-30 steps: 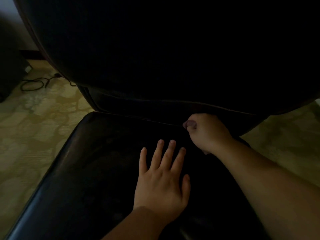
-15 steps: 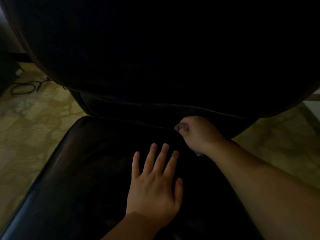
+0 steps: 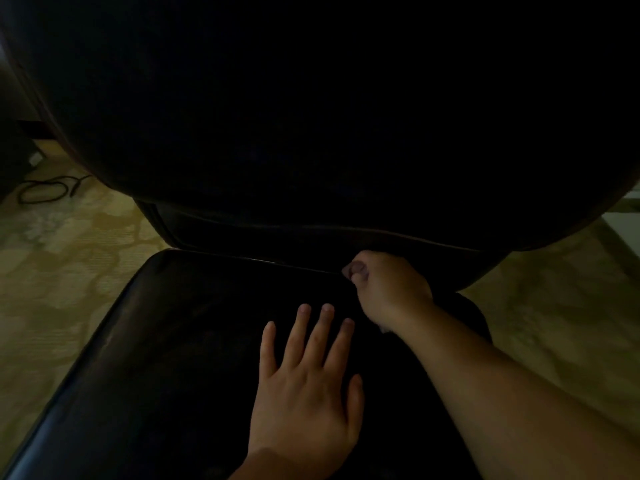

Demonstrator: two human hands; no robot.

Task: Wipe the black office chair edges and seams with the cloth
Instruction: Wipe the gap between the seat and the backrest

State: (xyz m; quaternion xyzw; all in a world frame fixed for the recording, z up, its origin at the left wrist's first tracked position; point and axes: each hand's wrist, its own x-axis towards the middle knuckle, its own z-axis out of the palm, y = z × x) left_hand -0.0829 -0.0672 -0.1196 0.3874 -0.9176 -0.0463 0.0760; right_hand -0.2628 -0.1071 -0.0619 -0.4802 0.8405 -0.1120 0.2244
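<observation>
- Working the far seam of the black office chair (image 3: 194, 341), where the seat meets the lower edge of the backrest (image 3: 311, 116), is the step I judge to be in hand.
- My right hand (image 3: 388, 289) sits at that seam, right of the middle, fingers curled into a fist; a pale scrap at the thumb tip and another under the wrist look like the cloth (image 3: 348, 270), so I take it that I am gripping it, though the dim light hides most of it.
- My left hand (image 3: 304, 393) lies flat on the seat, nearer to me, fingers straight and spread, holding nothing and bracing the cushion.
- Most of the seam runs off to the left of my fist, so the next move, I think, calls for dragging the cloth leftward along the crease with steady downward pressure.
- Patterned carpet (image 3: 69, 271) shows on both sides, with a dark cable (image 3: 41, 192) at the far left.
</observation>
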